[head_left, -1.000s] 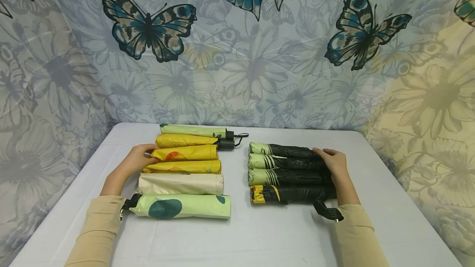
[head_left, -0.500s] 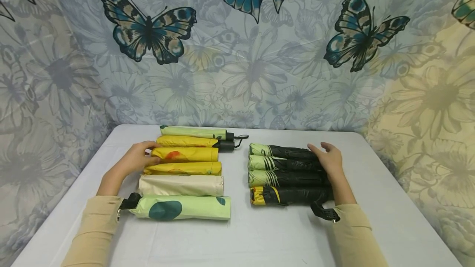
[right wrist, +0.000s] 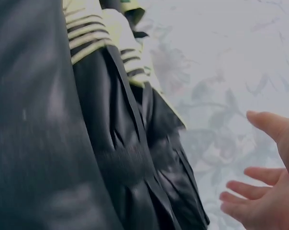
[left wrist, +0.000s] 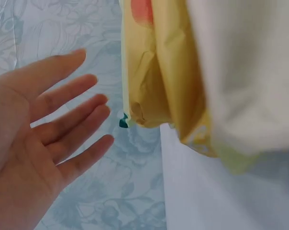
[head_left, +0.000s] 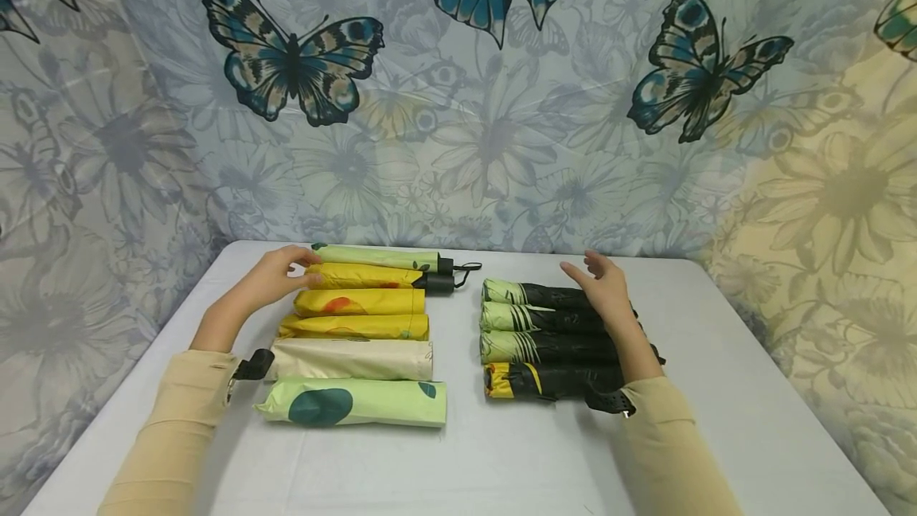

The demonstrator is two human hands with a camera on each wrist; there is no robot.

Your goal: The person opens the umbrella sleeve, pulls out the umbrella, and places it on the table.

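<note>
Shift forward, since half a second ago, of left hand [head_left: 272, 275] and right hand [head_left: 605, 287], both released; yellow umbrella [head_left: 368, 274] just right of left hand; black umbrellas [head_left: 566, 318] on right hand's near side; meaning, probably, no umbrella under grip.
</note>
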